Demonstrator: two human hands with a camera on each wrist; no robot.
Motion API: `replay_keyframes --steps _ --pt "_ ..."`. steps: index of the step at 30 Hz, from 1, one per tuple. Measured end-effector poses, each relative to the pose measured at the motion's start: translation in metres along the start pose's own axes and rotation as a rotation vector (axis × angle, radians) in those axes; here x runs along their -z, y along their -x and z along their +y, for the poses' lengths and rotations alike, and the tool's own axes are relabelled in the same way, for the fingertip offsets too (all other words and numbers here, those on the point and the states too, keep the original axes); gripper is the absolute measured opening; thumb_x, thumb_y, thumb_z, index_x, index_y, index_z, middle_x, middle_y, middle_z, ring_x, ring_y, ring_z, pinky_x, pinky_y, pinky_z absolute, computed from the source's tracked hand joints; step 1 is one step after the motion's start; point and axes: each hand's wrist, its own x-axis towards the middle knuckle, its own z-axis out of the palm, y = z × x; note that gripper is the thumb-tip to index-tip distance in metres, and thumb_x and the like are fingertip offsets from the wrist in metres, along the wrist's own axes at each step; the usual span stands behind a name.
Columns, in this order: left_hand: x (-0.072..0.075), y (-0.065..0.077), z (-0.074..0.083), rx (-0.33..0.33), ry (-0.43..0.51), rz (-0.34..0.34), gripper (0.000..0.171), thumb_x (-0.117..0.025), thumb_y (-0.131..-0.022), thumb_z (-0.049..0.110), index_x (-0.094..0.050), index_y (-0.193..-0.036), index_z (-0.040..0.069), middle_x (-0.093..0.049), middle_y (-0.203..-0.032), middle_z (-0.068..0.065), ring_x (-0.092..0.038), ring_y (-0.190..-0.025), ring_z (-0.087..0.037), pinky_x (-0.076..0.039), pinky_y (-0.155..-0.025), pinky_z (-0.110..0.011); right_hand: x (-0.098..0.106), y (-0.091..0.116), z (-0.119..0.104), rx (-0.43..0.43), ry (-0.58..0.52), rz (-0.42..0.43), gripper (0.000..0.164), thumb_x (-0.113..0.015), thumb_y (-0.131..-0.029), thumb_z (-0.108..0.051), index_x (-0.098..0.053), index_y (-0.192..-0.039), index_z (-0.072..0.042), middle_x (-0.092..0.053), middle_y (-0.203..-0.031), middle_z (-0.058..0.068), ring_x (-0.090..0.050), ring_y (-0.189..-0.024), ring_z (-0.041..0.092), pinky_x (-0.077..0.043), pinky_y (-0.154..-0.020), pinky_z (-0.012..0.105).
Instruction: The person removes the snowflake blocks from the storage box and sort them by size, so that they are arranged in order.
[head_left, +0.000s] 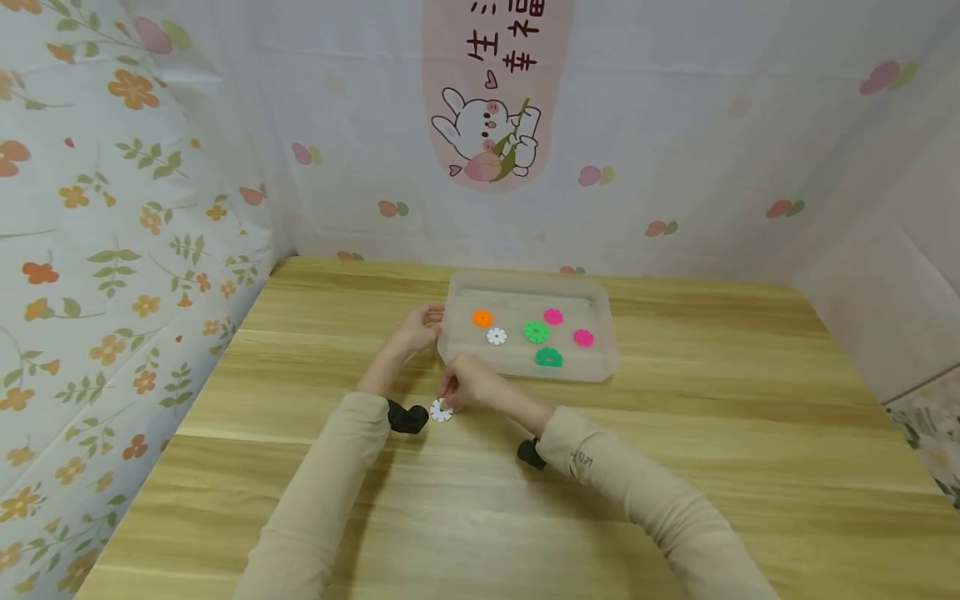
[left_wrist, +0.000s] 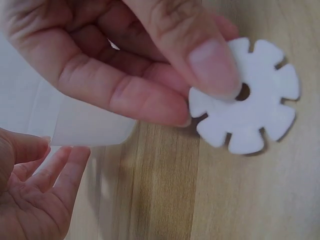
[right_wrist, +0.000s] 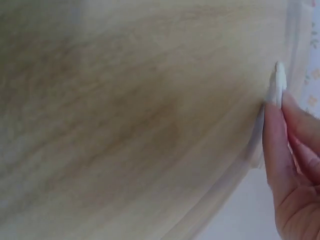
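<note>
Head view: pinching a white disc (head_left: 439, 415) in the right hand (head_left: 474, 382), over the table (head_left: 450, 508); beyond that grip and to its left, holding the edge of a tray (head_left: 525, 372) of other discs (head_left: 528, 335) with the left hand (head_left: 416, 330).

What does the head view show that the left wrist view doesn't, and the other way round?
Only the head view: the rabbit picture, and the orange disc, pink discs and green pieces in the tray.
Only the left wrist view: the right thumbnail in close-up.
Both: the left hand at the tray's edge, the right hand pinching a white disc, and the wooden table.
</note>
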Motion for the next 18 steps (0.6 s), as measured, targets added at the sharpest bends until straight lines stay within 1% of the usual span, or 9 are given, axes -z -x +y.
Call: replay_keyframes --steps 1,2,3,4,5,6,9,12,18 --pt "-0.003 0.020 0.021 0.014 -0.003 -0.004 0.042 -0.045 -0.093 0.003 -0.038 -0.134 0.005 -0.046 -0.134 -0.017 -0.053 -0.115 -0.025 -0.051 -0.087 -0.034 -0.001 0.000 0.000 0.001 0.015 0.005 0.008 -0.073 -0.071 0.003 -0.067 -0.076 0.006 -0.067 -0.071 0.015 -0.051 -0.055 0.004 -0.048 -0.052 0.013" --pt "-0.006 0.035 0.039 0.034 -0.006 -0.007 0.042 -0.043 -0.094 0.002 -0.035 -0.135 0.002 -0.044 -0.136 -0.019 -0.050 -0.120 -0.028 -0.049 -0.092 -0.036 -0.001 0.000 0.000 0.003 0.035 0.009 0.008 -0.073 -0.072 0.003 -0.067 -0.076 0.005 -0.067 -0.072 0.014 -0.050 -0.056 0.004 -0.047 -0.052 0.013" --pt "-0.007 0.036 0.042 0.043 -0.017 -0.001 0.043 -0.043 -0.094 0.001 -0.034 -0.136 0.002 -0.042 -0.137 -0.021 -0.049 -0.120 -0.030 -0.048 -0.092 -0.038 -0.002 0.000 -0.001 0.009 0.057 0.015 0.008 -0.073 -0.072 0.003 -0.067 -0.077 0.005 -0.067 -0.072 0.014 -0.051 -0.058 0.005 -0.046 -0.053 0.012" --pt "-0.009 0.044 0.052 0.050 -0.010 -0.001 0.043 -0.042 -0.094 0.000 -0.033 -0.136 0.000 -0.041 -0.137 -0.022 -0.048 -0.121 -0.032 -0.048 -0.093 -0.038 -0.002 0.001 -0.001 0.012 0.075 0.019 0.008 -0.073 -0.072 0.003 -0.066 -0.077 0.005 -0.066 -0.073 0.013 -0.052 -0.059 0.006 -0.046 -0.054 0.012" --pt "-0.011 0.052 0.063 0.087 -0.030 0.002 0.044 -0.038 -0.095 -0.002 -0.030 -0.138 -0.001 -0.037 -0.140 -0.024 -0.043 -0.125 -0.035 -0.044 -0.098 -0.042 -0.002 0.001 -0.002 0.014 0.097 0.020 0.009 -0.073 -0.072 0.003 -0.066 -0.078 0.004 -0.067 -0.074 0.013 -0.053 -0.061 0.007 -0.046 -0.056 0.012" --pt "-0.012 0.058 0.069 0.091 -0.024 -0.001 0.045 -0.037 -0.094 -0.003 -0.029 -0.138 -0.002 -0.036 -0.140 -0.025 -0.042 -0.126 -0.036 -0.044 -0.098 -0.042 -0.002 0.001 -0.003 0.015 0.115 0.023 0.009 -0.073 -0.072 0.003 -0.066 -0.078 0.004 -0.067 -0.075 0.012 -0.054 -0.063 0.008 -0.046 -0.057 0.012" --pt "-0.012 0.060 0.073 0.093 -0.033 -0.013 0.046 -0.036 -0.095 -0.003 -0.026 -0.139 -0.004 -0.033 -0.141 -0.027 -0.041 -0.126 -0.038 -0.044 -0.098 -0.043 -0.003 0.001 -0.004 0.027 0.165 0.033 0.012 -0.074 -0.070 0.005 -0.065 -0.079 0.003 -0.066 -0.077 0.012 -0.056 -0.066 0.011 -0.046 -0.059 0.012" --pt "-0.011 0.061 0.073 0.084 -0.016 -0.021 0.045 -0.037 -0.095 -0.003 -0.027 -0.139 -0.004 -0.033 -0.141 -0.027 -0.042 -0.125 -0.038 -0.045 -0.097 -0.041 -0.004 0.001 -0.004 0.036 0.183 0.040 0.013 -0.074 -0.070 0.004 -0.065 -0.079 0.003 -0.066 -0.077 0.012 -0.057 -0.067 0.011 -0.046 -0.059 0.011" --pt "-0.012 0.069 0.085 0.115 -0.004 -0.023 0.046 -0.033 -0.094 -0.006 -0.023 -0.139 -0.007 -0.030 -0.142 -0.029 -0.037 -0.128 -0.040 -0.040 -0.101 -0.045 -0.002 0.004 -0.004 0.018 0.117 0.039 0.015 -0.072 -0.072 0.004 -0.064 -0.084 0.003 -0.065 -0.078 0.012 -0.054 -0.068 0.010 -0.045 -0.060 0.012"
